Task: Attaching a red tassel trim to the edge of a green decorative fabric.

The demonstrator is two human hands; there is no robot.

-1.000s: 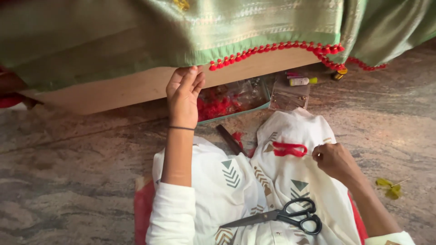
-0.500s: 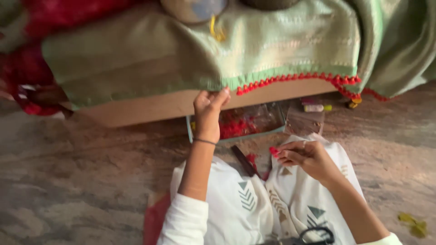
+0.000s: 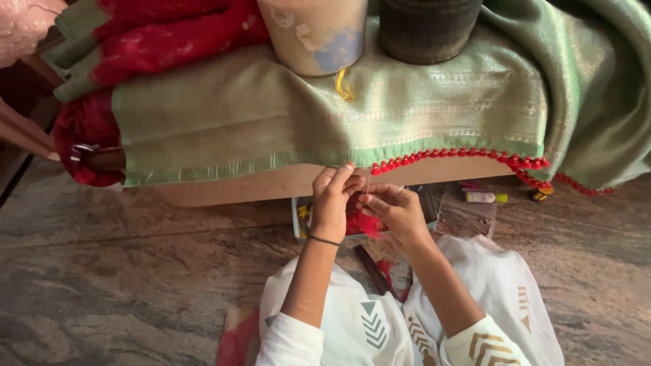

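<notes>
A green cloth with a red bobble trim hangs over a wooden bench. My left hand reaches up and pinches the cloth's lower hem right where the red trim starts. My right hand is beside it, almost touching, with its fingertips pinched on a small thin item that I cannot make out. Just below both hands, under the bench, sits a clear plastic box holding red pieces.
A pale pot and a dark pot stand on the cloth. A red cloth is bunched at the left. A small bottle lies under the bench. A dark stick rests on my white lap. The floor is stone.
My right hand left a red piece on my lap and rose to the cloth's hem beside my left hand. The view tilted up, so the scissors dropped out of sight.
</notes>
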